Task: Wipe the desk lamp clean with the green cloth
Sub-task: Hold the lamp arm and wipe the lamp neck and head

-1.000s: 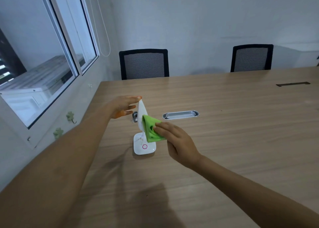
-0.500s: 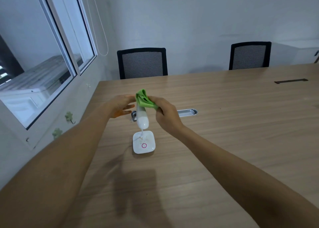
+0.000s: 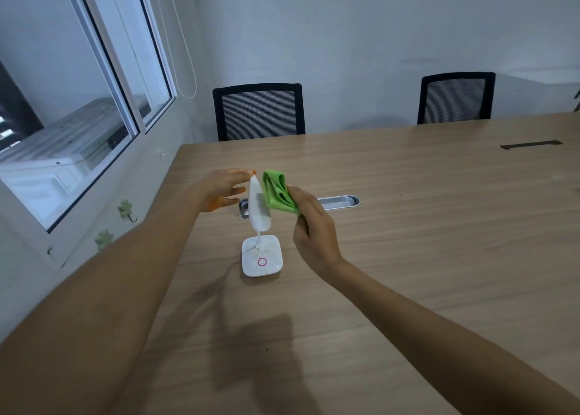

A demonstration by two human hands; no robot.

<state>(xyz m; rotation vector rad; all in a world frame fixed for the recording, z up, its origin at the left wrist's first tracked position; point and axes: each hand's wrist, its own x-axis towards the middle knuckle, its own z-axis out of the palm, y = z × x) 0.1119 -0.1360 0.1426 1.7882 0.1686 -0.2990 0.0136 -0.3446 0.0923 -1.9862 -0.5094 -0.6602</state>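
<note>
A small white desk lamp point(image 3: 258, 209) stands on the wooden table, its square base point(image 3: 262, 260) bearing a pink ring and some crumbs. Its long head is tipped upright. My left hand point(image 3: 221, 188) steadies the top of the lamp head with its fingertips, the other fingers spread apart behind it. My right hand point(image 3: 310, 226) grips a folded green cloth point(image 3: 277, 191), which sits just right of the lamp head's upper part, close to it or touching it.
A silver cable tray point(image 3: 339, 202) is sunk into the table point(image 3: 423, 226) behind my right hand, and a dark slot point(image 3: 530, 145) lies far right. Two black mesh chairs point(image 3: 259, 111) point(image 3: 455, 98) stand at the far edge. A window point(image 3: 62, 100) fills the left wall.
My right hand carried the cloth from the lamp head's lower part up to its tip, then off to the right side. My left hand stayed at the tip.
</note>
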